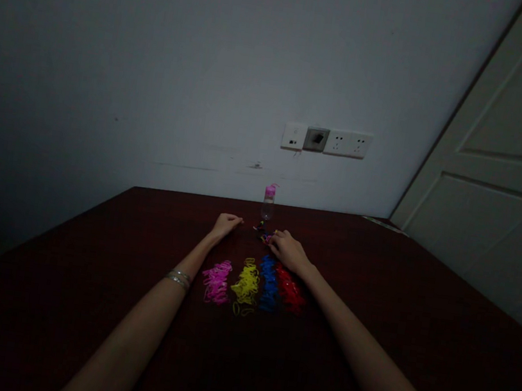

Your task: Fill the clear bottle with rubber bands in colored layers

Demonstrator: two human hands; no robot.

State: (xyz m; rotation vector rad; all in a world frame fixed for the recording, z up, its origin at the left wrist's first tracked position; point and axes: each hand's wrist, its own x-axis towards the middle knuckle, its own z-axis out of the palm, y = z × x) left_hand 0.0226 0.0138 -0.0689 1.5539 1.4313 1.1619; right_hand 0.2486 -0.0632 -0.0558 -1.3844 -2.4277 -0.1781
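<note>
My left hand rests on the table left of the bottle, its fingers curled and the fingertips drawn together. Whether anything small is between them cannot be made out. My right hand reaches in from the right, fingers bent and closed at the edge of a small mixed-colour bunch of rubber bands. Nearer to me lie piles of small rubber bands: pink, yellow, blue and red. The red pile sits partly beneath my right wrist.
A small clear bottle with a pink top stands behind the mixed bunch, close to the wall. The dark red table meets a grey wall holding sockets. A white panelled door is on the right. The light is dim.
</note>
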